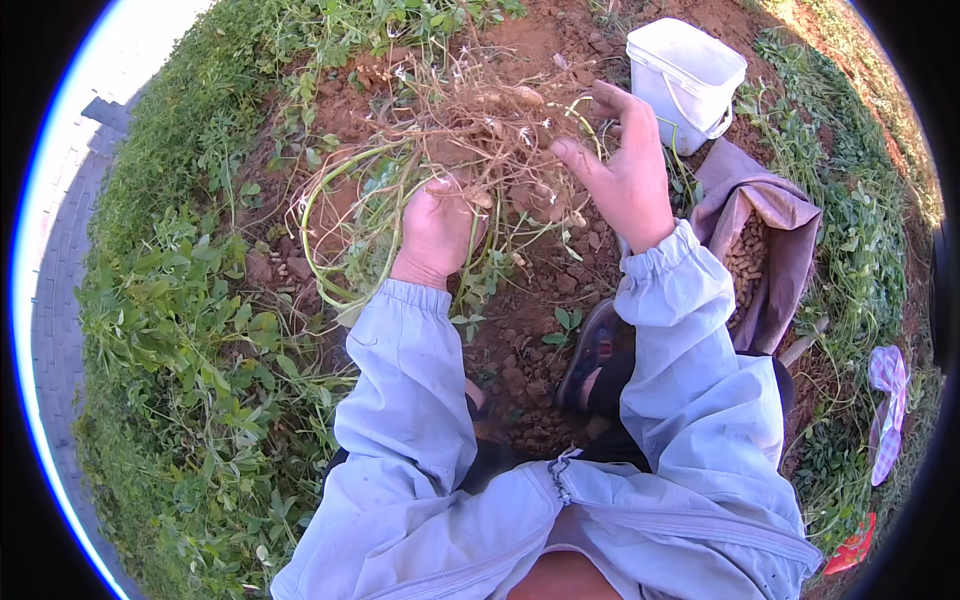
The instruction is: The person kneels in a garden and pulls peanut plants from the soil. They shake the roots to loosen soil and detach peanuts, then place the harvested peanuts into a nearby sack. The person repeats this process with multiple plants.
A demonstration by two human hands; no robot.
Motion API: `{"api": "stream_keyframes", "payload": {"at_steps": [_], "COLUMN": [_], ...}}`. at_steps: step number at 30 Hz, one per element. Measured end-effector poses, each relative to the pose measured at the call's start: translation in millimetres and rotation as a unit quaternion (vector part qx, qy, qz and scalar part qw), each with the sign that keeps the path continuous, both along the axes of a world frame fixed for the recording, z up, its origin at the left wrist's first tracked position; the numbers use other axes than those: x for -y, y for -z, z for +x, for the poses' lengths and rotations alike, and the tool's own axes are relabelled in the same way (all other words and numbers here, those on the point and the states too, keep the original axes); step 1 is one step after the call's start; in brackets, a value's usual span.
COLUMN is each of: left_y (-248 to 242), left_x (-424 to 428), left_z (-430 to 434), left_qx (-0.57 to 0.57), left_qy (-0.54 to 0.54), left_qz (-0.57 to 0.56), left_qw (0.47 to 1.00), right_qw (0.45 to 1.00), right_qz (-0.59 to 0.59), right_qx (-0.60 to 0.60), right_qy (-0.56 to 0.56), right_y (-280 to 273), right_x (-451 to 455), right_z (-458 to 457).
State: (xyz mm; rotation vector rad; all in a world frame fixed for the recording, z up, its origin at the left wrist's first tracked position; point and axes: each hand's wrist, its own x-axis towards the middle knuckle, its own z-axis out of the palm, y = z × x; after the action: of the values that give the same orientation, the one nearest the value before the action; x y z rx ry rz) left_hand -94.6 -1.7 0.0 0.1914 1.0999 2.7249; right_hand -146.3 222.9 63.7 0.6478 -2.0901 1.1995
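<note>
A pulled-up bunch of peanut plants (480,127) is held over the soil, its tangled brown roots uppermost and its green stems hanging below. My left hand (437,221) is closed around the stems just under the roots. Several peanut pods (528,95) hang among the roots, some coated with soil. My right hand (626,161) is at the right side of the root mass, thumb and fingers spread apart. No pod shows between them, and whether the fingertips touch the roots is unclear.
A white plastic bucket (686,86) stands at the upper right. Below it, an open brownish sack (787,217) holds many picked peanuts (748,259). Leafy plants (187,322) cover the left side, beside grey paving (60,300). A checked cloth (887,409) and a red packet (853,546) lie far right.
</note>
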Motion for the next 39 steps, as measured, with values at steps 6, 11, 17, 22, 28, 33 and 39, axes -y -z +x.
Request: {"api": "stream_keyframes", "payload": {"at_steps": [6,11,17,22,28,33,39], "left_y": [19,-7,-23,-21,-45,-46,-51], "left_x": [-25,-45,-66,-74,-35,-7,-10], "left_z": [-2,11,12,11,7,14,20], "left_qx": [-0.063,0.032,0.03,0.016,0.058,0.08,0.052], "left_qy": [-0.106,-0.065,-0.154,-0.245,-0.174,-0.234,-0.268], "left_qz": [-0.14,-0.017,-0.141,-0.165,-0.147,-0.196,-0.213], "left_qw": [0.982,0.997,0.978,0.955,0.972,0.949,0.938], "right_qw": [0.984,0.977,0.858,0.725,0.666,0.797,0.903], "right_qz": [0.056,0.141,-0.009,0.048,-0.183,-0.239,-0.061], "right_qx": [0.136,0.13,0.393,0.469,0.574,0.478,0.353], "right_qy": [-0.1,-0.098,-0.331,-0.502,-0.439,-0.281,-0.238], "right_y": [13,23,22,16,49,46,23], "right_x": [20,33,12,4,-15,-14,18], "right_z": [61,44,73,88,96,55,50]}}
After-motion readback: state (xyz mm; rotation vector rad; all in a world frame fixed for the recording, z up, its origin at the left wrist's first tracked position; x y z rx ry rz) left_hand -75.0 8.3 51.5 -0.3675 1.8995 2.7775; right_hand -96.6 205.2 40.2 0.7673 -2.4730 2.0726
